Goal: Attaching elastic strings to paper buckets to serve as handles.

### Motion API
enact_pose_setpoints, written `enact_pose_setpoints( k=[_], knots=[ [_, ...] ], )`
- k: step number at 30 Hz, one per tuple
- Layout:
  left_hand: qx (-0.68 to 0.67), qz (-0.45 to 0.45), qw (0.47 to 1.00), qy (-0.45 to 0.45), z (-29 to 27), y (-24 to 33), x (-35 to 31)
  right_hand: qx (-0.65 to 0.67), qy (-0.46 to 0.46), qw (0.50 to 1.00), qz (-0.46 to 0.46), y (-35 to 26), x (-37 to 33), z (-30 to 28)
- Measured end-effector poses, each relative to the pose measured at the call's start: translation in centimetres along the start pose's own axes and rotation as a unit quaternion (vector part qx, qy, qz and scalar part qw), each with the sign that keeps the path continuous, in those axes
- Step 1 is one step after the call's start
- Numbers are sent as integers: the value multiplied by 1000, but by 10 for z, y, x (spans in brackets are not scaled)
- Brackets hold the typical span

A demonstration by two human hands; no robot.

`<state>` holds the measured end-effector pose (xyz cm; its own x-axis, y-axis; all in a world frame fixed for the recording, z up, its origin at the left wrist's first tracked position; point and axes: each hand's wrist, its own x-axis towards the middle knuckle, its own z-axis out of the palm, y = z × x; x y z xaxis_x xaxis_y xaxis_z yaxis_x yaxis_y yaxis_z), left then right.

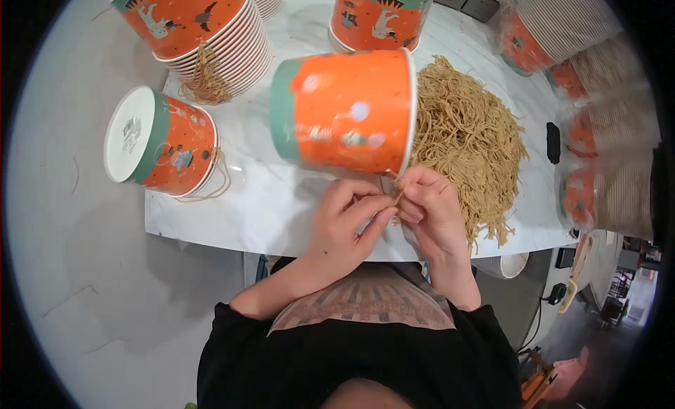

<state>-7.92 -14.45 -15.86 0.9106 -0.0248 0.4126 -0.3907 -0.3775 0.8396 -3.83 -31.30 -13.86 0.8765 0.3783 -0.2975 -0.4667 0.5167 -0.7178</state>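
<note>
An orange paper bucket [344, 106] with a green base band lies on its side in front of me, slightly blurred, its white rim facing right. Just below that rim, my left hand [348, 222] and my right hand [437, 206] meet with fingers pinched on a thin tan cord [399, 196]. The cord runs up to the lower part of the rim; fingers hide most of it. Close beyond my right hand rises a large heap of tan cords [471, 128].
At the left lies another bucket [179, 149] with a cord loop at its rim. A nested stack [232, 57] stands at the back left, cords hanging on it. Behind is an orange bucket [380, 18]. Plastic-wrapped bucket stacks [608, 128] and a black object [553, 143] lie right.
</note>
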Motion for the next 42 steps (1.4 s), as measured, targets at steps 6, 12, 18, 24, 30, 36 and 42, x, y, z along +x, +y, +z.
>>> enact_pose_setpoints(
  k=[6,12,18,24,30,36,42],
  knots=[
    [168,64,983,39,-9,10,10,-42,40,996,-62,-7,-7,-6],
    [92,82,990,70,-8,-4,19,-85,59,991,-90,-5,-18,-8],
    [116,42,991,50,-1,5,12,-165,169,962,-134,-5,-22,3],
    [123,69,990,31,6,5,10,-79,148,980,-111,-1,-25,-5],
    [148,78,985,48,12,0,8,68,135,988,-7,-1,-29,-1],
    [192,128,972,43,12,3,10,153,142,977,43,-3,-30,4],
    [231,153,960,36,14,11,13,283,126,948,71,-16,-36,5]
  ],
)
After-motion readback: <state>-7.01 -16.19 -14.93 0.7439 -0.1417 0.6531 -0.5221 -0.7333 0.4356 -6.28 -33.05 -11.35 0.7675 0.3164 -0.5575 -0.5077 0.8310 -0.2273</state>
